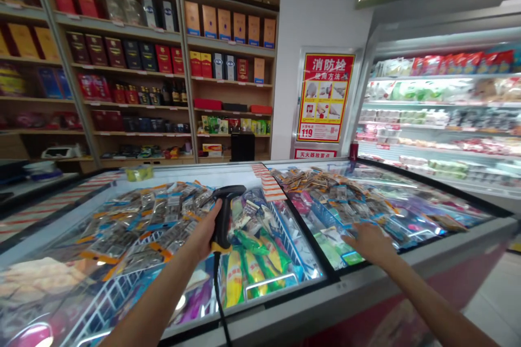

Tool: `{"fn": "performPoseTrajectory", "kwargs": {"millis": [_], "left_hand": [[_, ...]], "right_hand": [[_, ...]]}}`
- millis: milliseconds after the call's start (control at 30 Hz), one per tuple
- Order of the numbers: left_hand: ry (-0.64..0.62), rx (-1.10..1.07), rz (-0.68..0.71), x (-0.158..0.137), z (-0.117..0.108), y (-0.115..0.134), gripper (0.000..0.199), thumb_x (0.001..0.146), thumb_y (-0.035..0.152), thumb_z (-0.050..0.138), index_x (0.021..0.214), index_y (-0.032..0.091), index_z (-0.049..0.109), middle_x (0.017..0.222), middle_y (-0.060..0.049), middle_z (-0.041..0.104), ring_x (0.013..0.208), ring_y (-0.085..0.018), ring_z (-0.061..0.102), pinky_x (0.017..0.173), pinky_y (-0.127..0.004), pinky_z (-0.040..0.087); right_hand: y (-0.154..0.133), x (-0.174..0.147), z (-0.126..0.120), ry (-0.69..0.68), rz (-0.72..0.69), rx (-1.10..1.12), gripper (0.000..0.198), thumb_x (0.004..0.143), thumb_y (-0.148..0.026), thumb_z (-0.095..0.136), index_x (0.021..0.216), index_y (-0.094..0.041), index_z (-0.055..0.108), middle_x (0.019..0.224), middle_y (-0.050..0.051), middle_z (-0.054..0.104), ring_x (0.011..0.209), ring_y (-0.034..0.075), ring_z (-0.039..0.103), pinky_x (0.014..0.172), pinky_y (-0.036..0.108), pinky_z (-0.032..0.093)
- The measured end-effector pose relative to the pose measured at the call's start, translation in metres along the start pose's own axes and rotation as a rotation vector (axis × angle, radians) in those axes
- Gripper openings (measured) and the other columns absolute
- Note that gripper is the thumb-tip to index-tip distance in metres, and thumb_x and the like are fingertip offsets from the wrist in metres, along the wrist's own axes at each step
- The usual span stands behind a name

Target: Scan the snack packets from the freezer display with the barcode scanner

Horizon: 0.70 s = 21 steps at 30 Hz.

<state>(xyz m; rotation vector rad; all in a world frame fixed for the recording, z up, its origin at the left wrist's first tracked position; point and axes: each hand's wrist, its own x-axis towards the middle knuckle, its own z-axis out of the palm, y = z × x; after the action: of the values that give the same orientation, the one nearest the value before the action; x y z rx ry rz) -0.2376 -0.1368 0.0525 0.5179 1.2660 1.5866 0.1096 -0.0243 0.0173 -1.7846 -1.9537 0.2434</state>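
My left hand is wrapped around the handle of a black and yellow barcode scanner. Its dark cable hangs down toward the bottom of the view. Both are above a chest freezer with a glass top, where ice pops in green and yellow wrappers lie in a white wire basket. To the right, my right hand is over the glass of the neighbouring freezer section, fingers apart and holding nothing. Whether it touches the glass I cannot tell. Small flat packets are spread beyond it.
More flat packets cover the left freezer's glass. A black frame strip divides the sections, and a metal rim runs along the front. Shelves of boxes, a red fire-hydrant poster and a lit refrigerated display stand behind.
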Motion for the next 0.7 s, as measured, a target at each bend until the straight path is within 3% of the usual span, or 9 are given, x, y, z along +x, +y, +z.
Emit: {"fn": "performPoseTrajectory", "kwargs": {"millis": [67,167,267,367,433,600,700], "left_hand": [[0.007,-0.028,-0.002,-0.002,-0.006,0.005,0.033,0.077,0.044,0.043,0.071,0.013,0.052,0.051,-0.002,0.056,0.039,-0.01,0.051,0.035,-0.019,0.04],[-0.016,-0.065,-0.018,-0.003,-0.008,0.011,0.029,0.077,0.041,0.045,0.071,0.013,0.053,0.051,-0.002,0.056,0.041,-0.01,0.052,0.039,-0.02,0.042],[-0.093,-0.068,-0.048,-0.004,-0.006,0.015,0.026,0.074,0.039,0.05,0.069,0.013,0.053,0.051,-0.002,0.056,0.042,-0.011,0.053,0.04,-0.02,0.043],[-0.159,-0.087,-0.064,-0.006,-0.004,0.019,0.026,0.073,0.038,0.051,0.069,0.013,0.054,0.052,-0.003,0.056,0.044,-0.012,0.054,0.042,-0.022,0.044],[-0.177,-0.101,-0.074,-0.006,-0.003,0.021,0.025,0.073,0.037,0.05,0.068,0.013,0.053,0.052,-0.003,0.056,0.043,-0.012,0.053,0.042,-0.022,0.044],[-0.223,-0.136,-0.101,0.001,-0.004,0.016,0.024,0.074,0.034,0.048,0.068,0.012,0.052,0.053,-0.004,0.056,0.042,-0.011,0.052,0.038,-0.02,0.041],[-0.241,-0.148,-0.143,0.005,-0.009,0.011,0.026,0.076,0.036,0.045,0.069,0.012,0.052,0.054,-0.005,0.057,0.041,-0.01,0.051,0.037,-0.02,0.04]], "right_hand": [[0.041,0.001,-0.001,-0.001,0.014,-0.227,0.039,0.061,-0.045,0.056,0.084,-0.014,0.062,0.094,0.02,0.058,0.094,0.039,0.05,0.073,0.051,0.037],[0.054,0.003,0.0,-0.015,-0.083,-0.139,0.02,0.062,-0.02,0.055,0.079,-0.013,0.062,0.079,0.015,0.062,0.084,0.031,0.057,0.075,0.041,0.04],[0.021,0.005,0.002,-0.103,0.026,0.374,0.01,0.066,-0.02,0.052,0.07,-0.018,0.06,0.061,0.005,0.061,0.069,0.025,0.059,0.068,0.038,0.045],[-0.026,0.007,0.01,-0.235,0.147,1.182,0.014,0.065,-0.023,0.059,0.079,-0.021,0.056,0.073,0.0,0.064,0.07,0.018,0.06,0.065,0.034,0.049],[-0.053,0.01,0.021,-0.36,0.193,1.447,0.017,0.064,-0.022,0.061,0.08,-0.021,0.055,0.072,0.0,0.065,0.066,0.017,0.062,0.064,0.034,0.05],[-0.095,0.019,0.049,-0.485,0.125,1.63,0.021,0.064,-0.015,0.061,0.084,-0.019,0.055,0.074,-0.001,0.066,0.069,0.015,0.063,0.068,0.032,0.05],[-0.105,0.026,0.06,-0.458,0.089,1.53,0.02,0.067,-0.021,0.058,0.086,-0.019,0.055,0.075,0.0,0.066,0.071,0.015,0.062,0.066,0.031,0.05]]}}
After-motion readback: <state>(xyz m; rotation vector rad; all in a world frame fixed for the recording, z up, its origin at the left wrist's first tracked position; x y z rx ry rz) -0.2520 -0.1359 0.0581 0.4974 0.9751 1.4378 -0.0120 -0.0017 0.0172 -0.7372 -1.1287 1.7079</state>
